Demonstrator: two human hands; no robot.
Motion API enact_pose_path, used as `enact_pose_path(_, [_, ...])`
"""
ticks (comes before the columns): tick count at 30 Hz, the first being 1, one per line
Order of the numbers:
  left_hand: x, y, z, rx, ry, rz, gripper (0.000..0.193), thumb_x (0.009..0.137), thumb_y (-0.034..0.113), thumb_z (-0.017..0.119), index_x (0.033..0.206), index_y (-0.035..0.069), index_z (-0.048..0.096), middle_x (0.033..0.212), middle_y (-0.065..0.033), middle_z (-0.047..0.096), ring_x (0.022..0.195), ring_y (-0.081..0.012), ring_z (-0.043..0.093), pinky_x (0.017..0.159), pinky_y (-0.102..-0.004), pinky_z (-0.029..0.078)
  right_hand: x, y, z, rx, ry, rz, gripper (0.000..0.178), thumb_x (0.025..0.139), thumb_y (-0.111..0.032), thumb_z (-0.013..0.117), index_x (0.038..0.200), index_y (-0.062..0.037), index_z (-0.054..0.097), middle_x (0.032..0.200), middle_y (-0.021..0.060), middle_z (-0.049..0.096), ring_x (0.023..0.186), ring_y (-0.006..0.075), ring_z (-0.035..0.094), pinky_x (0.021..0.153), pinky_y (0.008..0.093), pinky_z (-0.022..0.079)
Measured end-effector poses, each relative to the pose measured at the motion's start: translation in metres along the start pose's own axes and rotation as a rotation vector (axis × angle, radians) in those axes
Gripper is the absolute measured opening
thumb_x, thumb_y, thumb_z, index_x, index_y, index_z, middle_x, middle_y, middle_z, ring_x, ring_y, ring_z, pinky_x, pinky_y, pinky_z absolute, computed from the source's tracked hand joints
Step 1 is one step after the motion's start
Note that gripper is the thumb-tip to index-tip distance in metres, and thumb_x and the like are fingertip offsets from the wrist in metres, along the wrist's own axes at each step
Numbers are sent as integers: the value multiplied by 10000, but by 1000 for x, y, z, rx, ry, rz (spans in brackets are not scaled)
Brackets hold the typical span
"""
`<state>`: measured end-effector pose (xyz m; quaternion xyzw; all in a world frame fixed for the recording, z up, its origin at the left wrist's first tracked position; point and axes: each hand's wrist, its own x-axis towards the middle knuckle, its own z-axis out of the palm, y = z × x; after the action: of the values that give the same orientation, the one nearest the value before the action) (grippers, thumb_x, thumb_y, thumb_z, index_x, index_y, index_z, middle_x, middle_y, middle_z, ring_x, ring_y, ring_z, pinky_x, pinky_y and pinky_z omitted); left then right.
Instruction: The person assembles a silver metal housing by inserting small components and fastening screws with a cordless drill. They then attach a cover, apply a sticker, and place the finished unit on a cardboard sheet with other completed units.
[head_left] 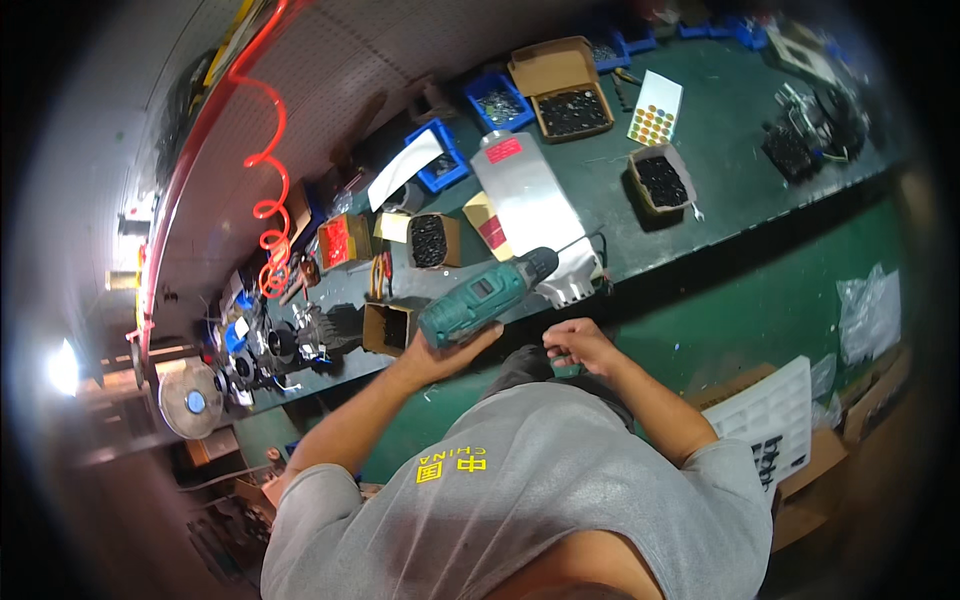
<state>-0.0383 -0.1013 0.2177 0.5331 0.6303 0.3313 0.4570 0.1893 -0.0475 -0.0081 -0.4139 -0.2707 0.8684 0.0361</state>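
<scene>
A green and black cordless drill [478, 300] lies in my left hand [455, 352], its chuck pointing right toward the near end of a long silver metal housing [530, 190]. The housing rests on the green workbench, its lower end close to the front edge, and a thin black cable [590, 240] shows beside that end. My right hand [580, 343] hovers just off the bench edge, right of the drill, fingers curled together. Anything small between those fingers is too hard to make out. Left of the drill stands an opened cardboard box [390, 328].
Boxes of black small parts [428, 240], [660, 182] and blue bins [498, 104] stand on the bench. Pliers [381, 273] lie at left. A red coiled hose [268, 160] hangs at left, above a fan [190, 398]. A white tray [765, 420] lies at lower right.
</scene>
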Motion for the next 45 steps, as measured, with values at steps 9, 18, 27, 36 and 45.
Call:
enact_pose_path(9, [-66,-80,-75,-52,511,-160,260,925,141,746,1157,47,677,1009,-15,664,905,-117,598,799,-302,507,136,-102,150,-1095,122,-898,231,827,-181,706,1011,-42,720,915,163,694,858,335,692,765,439,546])
enact_pose_path(18, [-101,-138,-147,-50,613,-165,324,911,82,706,1228,34,661,1123,-75,699,990,-162,649,859,-334,528,271,-134,217,-1993,13,-764,176,845,-83,632,1006,-84,703,1089,136,684,1108,312,629,905,472,476])
enact_pose_path(27, [-89,-174,-159,-176,671,-154,274,903,41,694,1176,28,671,1045,-55,693,851,-125,640,757,-301,533,278,-149,219,-1868,-85,-556,266,873,-77,615,1129,-13,640,1236,205,635,1199,374,600,1024,447,503])
enact_pose_path(36, [-74,-170,-159,-318,676,-217,275,929,52,679,1200,17,646,1072,-77,686,784,-133,636,710,-313,553,265,-162,221,-1084,65,-685,120,839,-70,634,757,13,659,837,197,702,719,320,692,689,453,558])
enact_pose_path(45, [-37,-130,-150,-616,574,-186,208,931,63,678,1120,-20,654,815,-72,650,732,-175,642,709,-329,549,164,-252,175,190,62,-396,249,960,-9,645,1186,16,544,1036,172,694,897,229,719,737,298,624])
